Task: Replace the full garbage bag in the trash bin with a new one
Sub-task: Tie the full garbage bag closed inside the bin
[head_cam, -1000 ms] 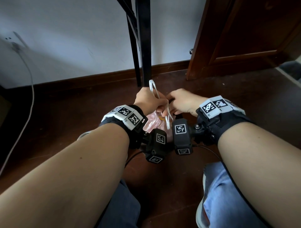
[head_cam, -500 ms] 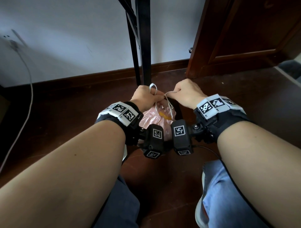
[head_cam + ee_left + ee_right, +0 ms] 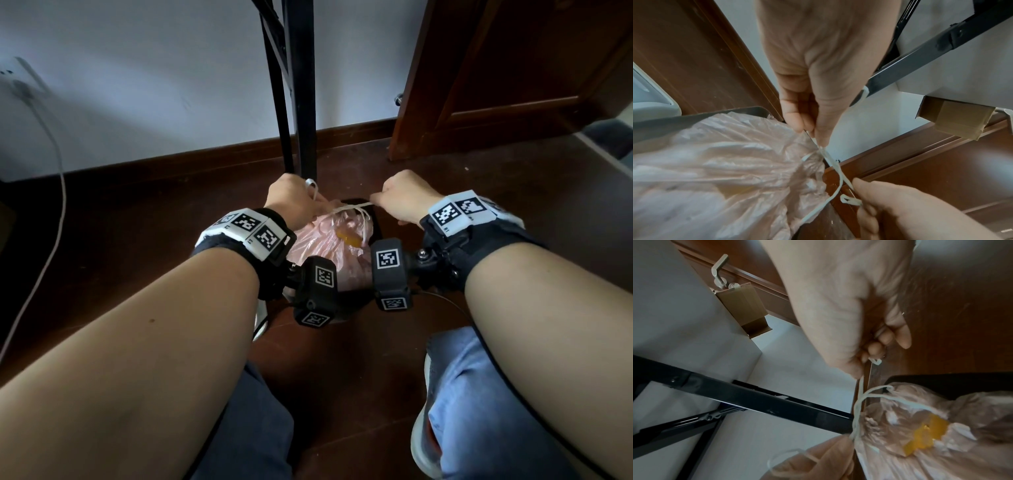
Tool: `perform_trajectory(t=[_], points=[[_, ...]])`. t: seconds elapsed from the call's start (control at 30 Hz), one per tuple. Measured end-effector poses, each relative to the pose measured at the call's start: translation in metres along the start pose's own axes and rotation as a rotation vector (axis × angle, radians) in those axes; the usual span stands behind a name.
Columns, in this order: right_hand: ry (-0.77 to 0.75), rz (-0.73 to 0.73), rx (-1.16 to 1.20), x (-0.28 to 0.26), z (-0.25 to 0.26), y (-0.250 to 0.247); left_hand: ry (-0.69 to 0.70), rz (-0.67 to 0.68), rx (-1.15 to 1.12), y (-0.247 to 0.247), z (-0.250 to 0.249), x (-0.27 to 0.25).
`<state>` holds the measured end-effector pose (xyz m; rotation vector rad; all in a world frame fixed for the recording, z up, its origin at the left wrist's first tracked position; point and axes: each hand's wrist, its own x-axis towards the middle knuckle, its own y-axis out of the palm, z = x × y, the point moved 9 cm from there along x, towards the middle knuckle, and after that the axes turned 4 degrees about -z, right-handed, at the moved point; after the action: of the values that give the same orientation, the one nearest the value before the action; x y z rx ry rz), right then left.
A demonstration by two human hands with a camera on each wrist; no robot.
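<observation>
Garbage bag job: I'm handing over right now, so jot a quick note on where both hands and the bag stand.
Left hand: pinches the drawstring at the bag's neck.
Right hand: grips the drawstring's other end, pulled sideways.
Bag: pink, full, mouth gathered, sitting in the black bin on the floor.
Done: mouth cinched.
Left: finish the knot, lift the bag out, fit a new one; none in view.
</observation>
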<state>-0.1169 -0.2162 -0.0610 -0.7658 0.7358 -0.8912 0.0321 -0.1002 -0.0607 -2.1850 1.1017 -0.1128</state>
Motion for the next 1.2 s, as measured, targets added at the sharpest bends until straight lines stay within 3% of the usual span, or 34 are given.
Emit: perform_trajectory(t=[0.37,0.63,0.87,1.07,1.13,1.2], points=[[0.092,0.025,-0.181,0.004,-0.033,0.007,-0.183,0.097,0.188,-0.010,0.035,-0.003],[0.195,0.049,-0.285,0.005,-0.047,0.015,-0.267,0.254,0.374,0.000,0.057,-0.006],[0.196,0.012,-0.432,0.003,-0.052,0.005,-0.240,0.278,0.572,-0.005,0.062,-0.009],[0.205,-0.069,-0.380,-0.005,-0.048,-0.005,-0.212,0.249,0.641,-0.007,0.065,-0.010],[0.153,-0.123,-0.213,-0.004,-0.037,-0.009,-0.183,0.221,0.683,-0.010,0.057,-0.010],[0.084,-0.136,0.123,-0.001,-0.023,-0.006,-0.166,0.244,0.667,-0.009,0.050,-0.009]])
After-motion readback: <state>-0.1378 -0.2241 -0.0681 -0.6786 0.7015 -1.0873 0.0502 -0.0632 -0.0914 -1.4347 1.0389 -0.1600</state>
